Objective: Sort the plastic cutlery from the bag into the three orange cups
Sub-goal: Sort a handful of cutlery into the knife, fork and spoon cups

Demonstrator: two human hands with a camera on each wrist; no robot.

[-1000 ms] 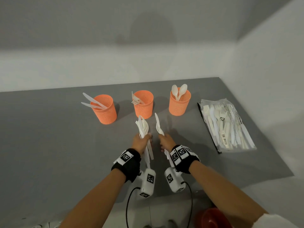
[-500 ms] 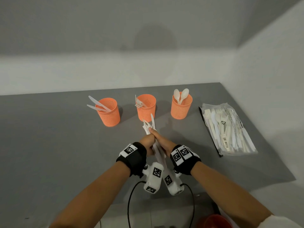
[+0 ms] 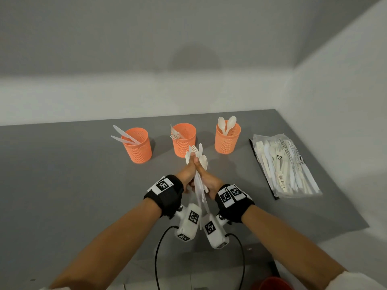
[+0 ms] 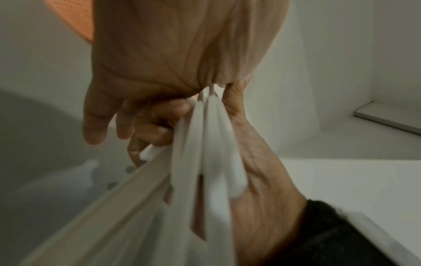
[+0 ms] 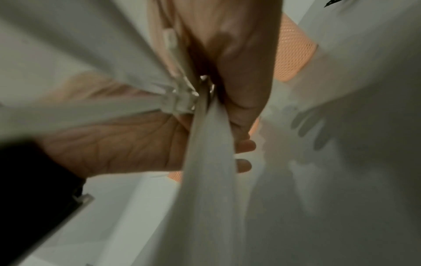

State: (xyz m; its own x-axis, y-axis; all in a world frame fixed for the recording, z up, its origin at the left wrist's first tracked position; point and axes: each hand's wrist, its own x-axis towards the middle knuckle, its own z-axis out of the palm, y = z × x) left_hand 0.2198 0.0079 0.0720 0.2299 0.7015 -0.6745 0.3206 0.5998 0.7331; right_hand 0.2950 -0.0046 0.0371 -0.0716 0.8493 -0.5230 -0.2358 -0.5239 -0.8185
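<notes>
Before middle cup [image 3: 184,141]: left hand [image 3: 188,171] and right hand [image 3: 207,180] pressed together, both grasping cutlery bundle [image 3: 196,153].

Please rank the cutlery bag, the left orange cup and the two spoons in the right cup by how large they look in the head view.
1. cutlery bag, clearly largest.
2. left orange cup.
3. two spoons in the right orange cup; only the parts above its rim show. The two look alike, so I won't rank one over the other.
</notes>
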